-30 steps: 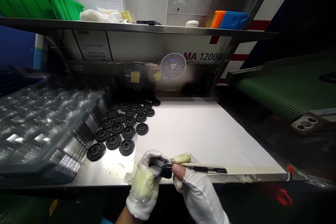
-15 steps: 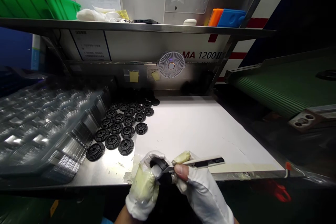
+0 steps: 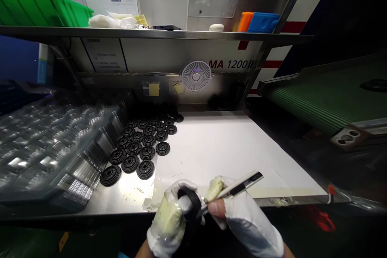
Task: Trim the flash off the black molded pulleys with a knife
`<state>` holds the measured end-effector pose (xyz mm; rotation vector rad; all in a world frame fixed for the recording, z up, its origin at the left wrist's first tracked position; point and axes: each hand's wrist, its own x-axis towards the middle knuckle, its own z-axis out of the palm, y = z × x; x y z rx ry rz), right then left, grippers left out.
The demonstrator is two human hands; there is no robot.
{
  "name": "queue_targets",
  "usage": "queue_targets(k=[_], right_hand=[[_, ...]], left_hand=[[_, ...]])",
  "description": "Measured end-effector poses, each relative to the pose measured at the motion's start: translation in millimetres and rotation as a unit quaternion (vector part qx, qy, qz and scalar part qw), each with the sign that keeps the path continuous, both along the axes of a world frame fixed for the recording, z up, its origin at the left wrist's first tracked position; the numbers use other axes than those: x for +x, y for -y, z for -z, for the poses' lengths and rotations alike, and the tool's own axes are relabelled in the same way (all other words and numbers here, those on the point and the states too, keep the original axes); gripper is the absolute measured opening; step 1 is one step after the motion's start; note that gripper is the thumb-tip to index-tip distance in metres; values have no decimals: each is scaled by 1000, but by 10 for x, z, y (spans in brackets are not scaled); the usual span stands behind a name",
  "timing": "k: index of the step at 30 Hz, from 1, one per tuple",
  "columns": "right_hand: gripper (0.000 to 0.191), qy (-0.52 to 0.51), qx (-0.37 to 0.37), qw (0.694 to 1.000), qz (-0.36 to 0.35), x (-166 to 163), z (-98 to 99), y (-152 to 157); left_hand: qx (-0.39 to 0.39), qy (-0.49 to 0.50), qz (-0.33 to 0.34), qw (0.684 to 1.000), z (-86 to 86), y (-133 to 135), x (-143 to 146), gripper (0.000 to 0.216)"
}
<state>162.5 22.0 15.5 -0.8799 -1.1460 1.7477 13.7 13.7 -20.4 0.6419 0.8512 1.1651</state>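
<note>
In a stained white glove, my left hand (image 3: 169,217) grips a black round part (image 3: 191,205) just past the table's front edge. My right hand (image 3: 238,215), in a white glove with the thumb tip bare, is closed around a white and black utility knife (image 3: 242,184). The blade end points down and left at the rim of the black part; whether it touches cannot be made out. Several black ribbed discs (image 3: 145,169) lie in rows on the metal table, left of a white sheet (image 3: 229,149).
Stacked clear plastic trays (image 3: 60,149) fill the left side. A small white fan (image 3: 196,75) sits below a metal shelf (image 3: 187,35), which carries a green bin (image 3: 45,10) and a blue box (image 3: 263,22). On the right runs a green conveyor belt (image 3: 326,96).
The black part has turned in my left hand, showing more of its rim. The knife has tilted more steeply, its handle end higher, and my right hand has shifted slightly right and down.
</note>
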Motion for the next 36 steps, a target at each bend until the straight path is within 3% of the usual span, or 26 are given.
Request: queue_targets(k=[4,7,14,19,23,26,30,32,36], right_hand=[[12,-1,7,1000,-5,69,-24,35],[18,-52,30,996,64,-10,-15,57],[13,-124,-31,974,186,-214,86,105],[18,-66,7,986,151,-240,35,205],[25,-34,-18,992,117,-161,55,265],[31,37,-40,995,89,47,147,213],[30,110,-31,992,57,487,177,-16],[26,78,-13,994,74,725,98,-179],[25,16,28,990,138,1165,-134,-604]], left_hand=[[27,26,2,999,20,-7,-8,15],[11,62,-15,998,-8,0,25,18],[-14,68,-91,993,-67,4,80,24],[4,54,-102,993,19,10,67,21],[28,44,-94,994,8,11,37,18],[54,-50,-82,994,-52,-136,-26,17],[188,-249,-116,943,-64,-606,-117,26],[276,-313,-87,904,-50,-852,-128,28],[341,-363,-37,866,16,-1069,-80,21]])
